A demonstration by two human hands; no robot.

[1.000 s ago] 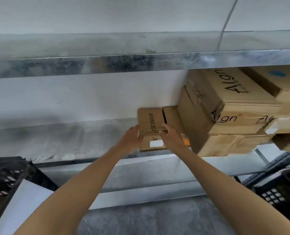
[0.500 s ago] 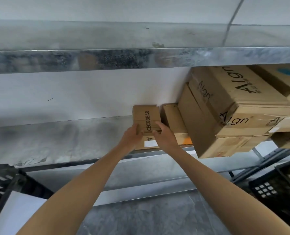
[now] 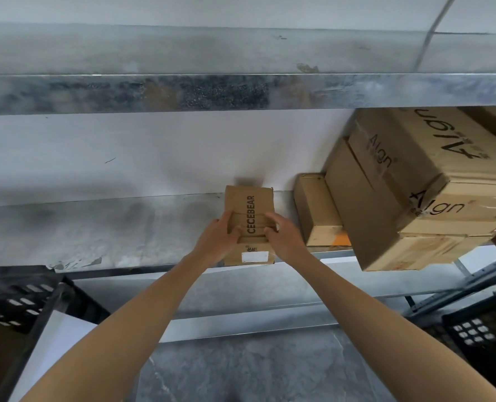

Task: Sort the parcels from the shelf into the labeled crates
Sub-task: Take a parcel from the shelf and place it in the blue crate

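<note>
head view: the cecebear box sits at the front edge of the shelf. the left hand is curled round its left side and the right hand round its right. to do this well, lift it level and draw it straight back (the small box sits near, apart), then read the label. the left crate and right crate show only partly, so i cannot tell their contents.

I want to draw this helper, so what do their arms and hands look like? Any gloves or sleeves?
No gloves: the left hand and right hand are bare. No sleeves show either: the left forearm and right forearm are uncovered right to the picture's edge. No watch, bracelet or ring that I can see.
</note>
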